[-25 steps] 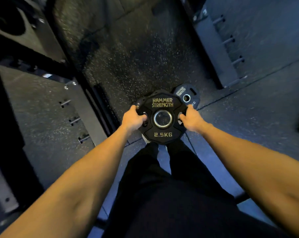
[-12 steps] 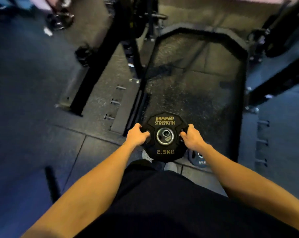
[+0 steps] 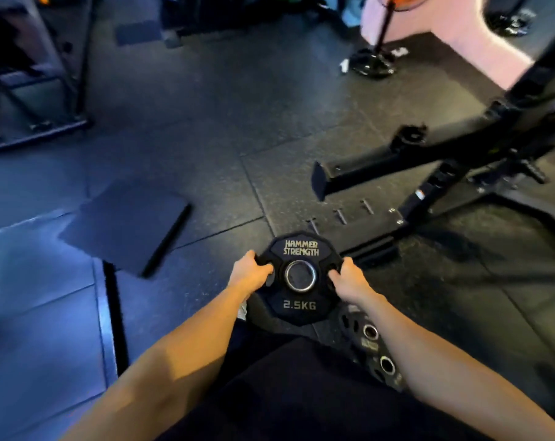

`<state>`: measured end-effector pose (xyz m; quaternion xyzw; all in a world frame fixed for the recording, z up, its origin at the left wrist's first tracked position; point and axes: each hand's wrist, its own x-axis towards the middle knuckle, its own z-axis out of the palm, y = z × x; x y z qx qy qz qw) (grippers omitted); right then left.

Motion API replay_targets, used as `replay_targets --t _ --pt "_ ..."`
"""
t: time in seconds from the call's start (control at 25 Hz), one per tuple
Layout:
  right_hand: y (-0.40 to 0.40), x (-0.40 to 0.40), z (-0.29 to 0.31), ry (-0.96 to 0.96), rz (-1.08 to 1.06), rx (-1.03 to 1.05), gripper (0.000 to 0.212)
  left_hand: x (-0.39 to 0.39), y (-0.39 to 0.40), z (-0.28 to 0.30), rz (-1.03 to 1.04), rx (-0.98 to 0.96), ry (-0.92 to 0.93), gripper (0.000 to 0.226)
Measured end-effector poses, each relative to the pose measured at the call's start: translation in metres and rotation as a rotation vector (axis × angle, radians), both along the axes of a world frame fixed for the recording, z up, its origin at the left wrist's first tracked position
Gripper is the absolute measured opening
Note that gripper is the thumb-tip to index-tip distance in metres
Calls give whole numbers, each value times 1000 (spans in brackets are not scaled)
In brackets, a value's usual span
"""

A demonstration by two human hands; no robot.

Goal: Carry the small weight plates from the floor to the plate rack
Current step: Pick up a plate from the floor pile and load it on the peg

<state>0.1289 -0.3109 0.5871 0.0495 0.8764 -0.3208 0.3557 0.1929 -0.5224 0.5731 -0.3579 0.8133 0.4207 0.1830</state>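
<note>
I hold a black 2.5 kg weight plate lettered HAMMER STRENGTH flat in front of me, above my legs. My left hand grips its left grip slot and my right hand grips its right one. Two more small plates lie on the floor under my right forearm, partly hidden by it. No plate rack can be made out clearly.
A black machine frame with a protruding foot stands on the floor at the right. A loose dark mat lies to the left. A metal frame stands at the far left, a fan base at the back.
My view has swung left across the gym floor while both hands keep the same hold on the plate. The speckled platform has gone from view; the machine frame and loose mat have come in.
</note>
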Motion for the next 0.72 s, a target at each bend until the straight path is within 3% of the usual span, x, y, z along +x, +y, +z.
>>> replay_targets --t 0.16,0.36,0.72 --pt "-107 -39 -13 5 121 -2 35 -16 -100 -13 146 -1 5 30" --pt "-232 -96 -10 0 142 -9 35 -75 -228 -6 117 -31 10 26" --pt "-345 -281 -7 50 23 -51 40 -284 -349 7 22 -32 51 23"
